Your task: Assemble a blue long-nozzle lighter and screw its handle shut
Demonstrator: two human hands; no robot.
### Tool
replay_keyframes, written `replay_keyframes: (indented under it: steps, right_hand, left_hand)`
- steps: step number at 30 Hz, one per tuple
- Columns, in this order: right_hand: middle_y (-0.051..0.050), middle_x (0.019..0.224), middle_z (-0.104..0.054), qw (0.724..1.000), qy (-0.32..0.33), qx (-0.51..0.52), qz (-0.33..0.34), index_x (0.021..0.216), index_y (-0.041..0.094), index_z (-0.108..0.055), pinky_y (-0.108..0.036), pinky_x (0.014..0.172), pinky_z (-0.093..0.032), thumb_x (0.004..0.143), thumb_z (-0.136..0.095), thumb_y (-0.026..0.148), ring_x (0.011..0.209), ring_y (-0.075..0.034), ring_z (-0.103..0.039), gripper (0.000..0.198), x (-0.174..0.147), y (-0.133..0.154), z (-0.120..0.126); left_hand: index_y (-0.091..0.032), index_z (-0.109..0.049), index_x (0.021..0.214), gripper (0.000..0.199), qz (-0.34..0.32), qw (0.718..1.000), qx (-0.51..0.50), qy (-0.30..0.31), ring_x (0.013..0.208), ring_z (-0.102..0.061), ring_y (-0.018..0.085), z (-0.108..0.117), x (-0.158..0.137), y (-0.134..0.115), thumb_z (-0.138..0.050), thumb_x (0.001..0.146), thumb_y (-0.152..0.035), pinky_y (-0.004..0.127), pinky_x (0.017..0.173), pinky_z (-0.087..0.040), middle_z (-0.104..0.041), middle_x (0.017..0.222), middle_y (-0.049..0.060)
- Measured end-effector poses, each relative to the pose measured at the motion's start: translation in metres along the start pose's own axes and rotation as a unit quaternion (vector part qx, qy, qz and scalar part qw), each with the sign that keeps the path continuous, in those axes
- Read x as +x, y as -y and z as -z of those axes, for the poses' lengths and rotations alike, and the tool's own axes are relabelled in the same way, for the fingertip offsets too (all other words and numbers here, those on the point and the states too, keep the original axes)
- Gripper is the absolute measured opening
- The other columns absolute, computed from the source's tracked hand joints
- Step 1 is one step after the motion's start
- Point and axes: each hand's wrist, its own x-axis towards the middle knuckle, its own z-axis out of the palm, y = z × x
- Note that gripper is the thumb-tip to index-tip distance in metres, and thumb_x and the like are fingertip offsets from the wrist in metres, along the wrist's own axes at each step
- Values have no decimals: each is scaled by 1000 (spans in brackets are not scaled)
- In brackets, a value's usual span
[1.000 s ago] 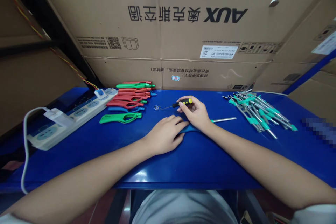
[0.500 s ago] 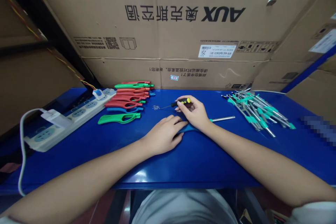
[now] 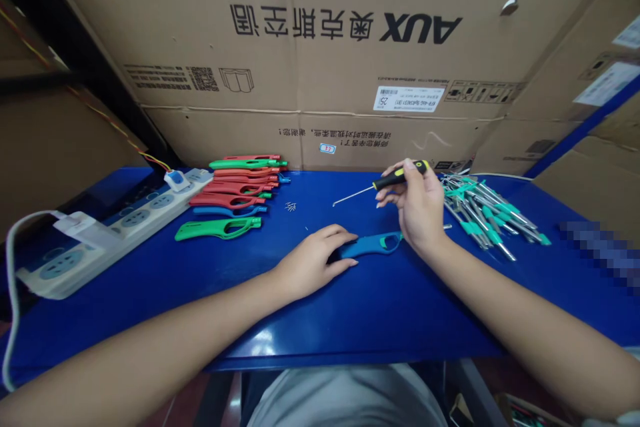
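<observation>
My left hand point(image 3: 317, 260) is closed on the rear end of a blue lighter body point(image 3: 363, 246) lying on the table. Green shows in its trigger opening, and a metal tube point(image 3: 447, 227) extends from its front, partly hidden behind my right wrist. A black and yellow screwdriver point(image 3: 393, 179) is gripped in my right hand point(image 3: 424, 210), above the lighter. Its shaft points left and slightly down, and a tiny piece, seemingly a screw point(image 3: 334, 204), sits at the tip. Several small screws point(image 3: 291, 206) lie in a loose heap left of the tip.
Red, green, orange and blue lighter bodies point(image 3: 219, 229) lie in a row at left, beside a white power strip point(image 3: 65, 273) with a plugged-in charger point(image 3: 93, 228). Several metal lighter tubes with green parts point(image 3: 493, 213) are piled at right. A cardboard panel point(image 3: 330, 87) stands behind the table.
My right hand has moved right and slightly up with the screwdriver, away from the screw heap. The blue lighter body is more exposed; my left hand stays on it. The view has shifted slightly.
</observation>
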Motion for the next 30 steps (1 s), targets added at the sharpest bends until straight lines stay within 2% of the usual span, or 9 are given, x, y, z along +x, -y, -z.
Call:
replay_keyframes:
  steps: [3,5,8,10,14,20,30]
  right_hand:
    - [2,75,-66,999,-20,20,-23,83,22,-53,-21,38,-48,86,-66,51,44,-9,-58,33,1,-1,8]
    - [2,72,-65,999,-20,31,-40,81,22,-52,-21,36,-45,85,-65,50,41,-8,-56,32,2,-4,11]
    - [2,70,-65,997,-11,37,-69,80,21,-53,-22,35,-43,83,-66,48,40,-9,-55,30,2,-9,11]
    - [2,70,-65,996,-8,39,-85,81,21,-53,-23,35,-43,83,-66,46,40,-9,-54,28,1,-11,11]
    - [2,69,-65,994,-6,47,-98,82,21,-53,-24,34,-43,84,-64,43,39,-10,-54,24,-2,-10,9]
    - [2,71,-65,995,13,43,-93,83,22,-52,-23,36,-44,85,-63,46,41,-9,-55,27,-2,-9,10]
    - [2,72,-64,996,21,28,-85,85,22,-50,-22,36,-44,88,-61,49,41,-8,-54,29,-1,-12,12]
  left_hand:
    - [-19,-66,123,35,18,999,-21,-31,109,-67,23,-1,1,1,-71,91,-31,39,99,-54,-69,119,10]
    - [-18,-66,122,36,42,995,-51,-77,104,-68,22,-2,3,3,-72,89,-31,39,96,-56,-71,113,10]
    - [-16,-67,121,36,86,977,-122,-150,95,-70,20,-3,5,5,-72,88,-31,35,90,-58,-73,107,9]
    - [-17,-69,115,33,106,966,-157,-174,91,-71,19,-2,6,5,-73,87,-33,33,85,-59,-75,103,8]
    - [-18,-75,100,24,111,962,-169,-184,82,-71,17,1,6,2,-74,86,-37,29,76,-58,-77,93,5]
    - [-20,-78,91,19,121,966,-126,-189,78,-71,17,3,5,1,-70,89,-38,28,74,-55,-79,89,2]
    - [-22,-80,88,21,130,966,-120,-189,78,-73,19,4,5,2,-70,89,-40,28,73,-55,-79,86,2]
